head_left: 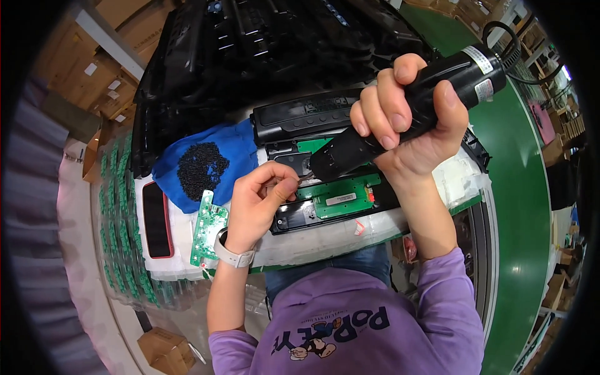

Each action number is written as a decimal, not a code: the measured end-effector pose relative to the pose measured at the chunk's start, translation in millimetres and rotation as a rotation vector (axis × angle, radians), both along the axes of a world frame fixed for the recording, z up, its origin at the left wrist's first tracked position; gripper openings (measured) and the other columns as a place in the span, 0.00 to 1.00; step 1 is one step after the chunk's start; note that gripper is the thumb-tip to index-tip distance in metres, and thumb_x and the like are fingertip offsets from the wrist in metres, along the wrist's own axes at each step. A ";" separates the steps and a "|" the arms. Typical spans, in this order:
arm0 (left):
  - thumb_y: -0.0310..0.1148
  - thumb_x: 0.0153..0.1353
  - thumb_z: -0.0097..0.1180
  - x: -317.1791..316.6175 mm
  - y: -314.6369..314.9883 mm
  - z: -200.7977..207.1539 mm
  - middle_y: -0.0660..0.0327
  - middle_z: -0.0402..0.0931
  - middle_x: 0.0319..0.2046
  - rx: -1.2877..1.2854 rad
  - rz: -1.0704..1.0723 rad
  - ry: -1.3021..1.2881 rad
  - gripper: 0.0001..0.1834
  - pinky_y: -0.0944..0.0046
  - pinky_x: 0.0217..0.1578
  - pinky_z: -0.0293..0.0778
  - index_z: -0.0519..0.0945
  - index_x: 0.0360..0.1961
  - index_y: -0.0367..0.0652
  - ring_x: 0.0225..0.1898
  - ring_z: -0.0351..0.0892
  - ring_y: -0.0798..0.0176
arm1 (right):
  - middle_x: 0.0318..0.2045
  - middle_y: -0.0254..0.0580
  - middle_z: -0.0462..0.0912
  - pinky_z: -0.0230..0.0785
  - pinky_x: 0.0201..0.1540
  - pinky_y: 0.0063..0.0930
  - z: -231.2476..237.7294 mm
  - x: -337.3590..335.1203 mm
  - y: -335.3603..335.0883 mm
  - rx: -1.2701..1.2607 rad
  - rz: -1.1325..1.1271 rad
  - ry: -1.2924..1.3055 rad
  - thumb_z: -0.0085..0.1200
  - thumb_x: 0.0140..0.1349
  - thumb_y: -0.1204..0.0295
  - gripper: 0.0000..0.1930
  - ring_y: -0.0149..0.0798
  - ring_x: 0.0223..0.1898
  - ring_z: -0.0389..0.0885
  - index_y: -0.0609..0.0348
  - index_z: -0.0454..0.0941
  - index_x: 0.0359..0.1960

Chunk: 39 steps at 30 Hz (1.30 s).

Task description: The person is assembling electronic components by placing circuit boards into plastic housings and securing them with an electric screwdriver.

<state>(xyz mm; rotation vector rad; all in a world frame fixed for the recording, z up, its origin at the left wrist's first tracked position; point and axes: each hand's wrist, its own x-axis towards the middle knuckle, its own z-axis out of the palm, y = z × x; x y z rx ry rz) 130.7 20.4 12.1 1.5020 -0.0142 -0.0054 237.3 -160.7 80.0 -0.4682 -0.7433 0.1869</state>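
Two white labels (478,60) are marking the black cylindrical corded tool (424,100) at upper right, their print too small to read. The right hand (425,147) is wrapping around it; the left hand (262,194), at centre, is pressing thumb to forefinger, its contents indistinguishable.

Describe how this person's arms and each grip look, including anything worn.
The left forearm and right forearm are bare below plain purple sleeves. A watch with a pale band is worn on the left. The left grip and right grip wear no gloves.
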 end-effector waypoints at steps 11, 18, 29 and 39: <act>0.22 0.53 0.58 4.6 -2.7 -4.3 0.64 0.74 0.27 0.248 -0.011 -0.130 0.04 0.77 0.29 0.66 0.77 0.29 0.34 0.26 0.70 0.76 | 0.13 0.34 0.66 0.62 0.21 0.29 -2.3 -4.6 -0.9 -0.094 -0.073 0.108 0.40 0.61 0.59 0.16 0.31 0.11 0.64 0.59 0.70 0.36; 0.21 0.49 0.59 7.1 -16.1 -1.4 0.62 0.74 0.27 0.273 0.177 -0.268 0.03 0.71 0.30 0.68 0.77 0.25 0.35 0.28 0.73 0.69 | 0.14 0.35 0.67 0.61 0.21 0.28 -2.4 1.5 -4.1 -0.155 -0.030 0.194 0.42 0.61 0.62 0.13 0.31 0.12 0.65 0.61 0.70 0.33; 0.24 0.45 0.60 10.4 -19.5 -17.7 0.57 0.71 0.27 0.785 0.005 -0.481 0.07 0.58 0.31 0.70 0.74 0.24 0.36 0.32 0.73 0.53 | 0.12 0.36 0.67 0.57 0.14 0.19 -11.2 -7.3 13.3 -0.708 -0.156 -0.050 0.53 0.52 0.69 0.13 0.27 0.10 0.63 0.65 0.66 0.32; 0.22 0.45 0.60 11.5 -20.7 -21.1 0.56 0.69 0.26 0.759 0.026 -0.479 0.07 0.57 0.31 0.69 0.74 0.24 0.36 0.31 0.72 0.51 | 0.13 0.35 0.69 0.57 0.13 0.17 -12.2 -8.6 24.2 -0.732 -0.115 -0.044 0.58 0.49 0.71 0.11 0.25 0.11 0.66 0.63 0.68 0.25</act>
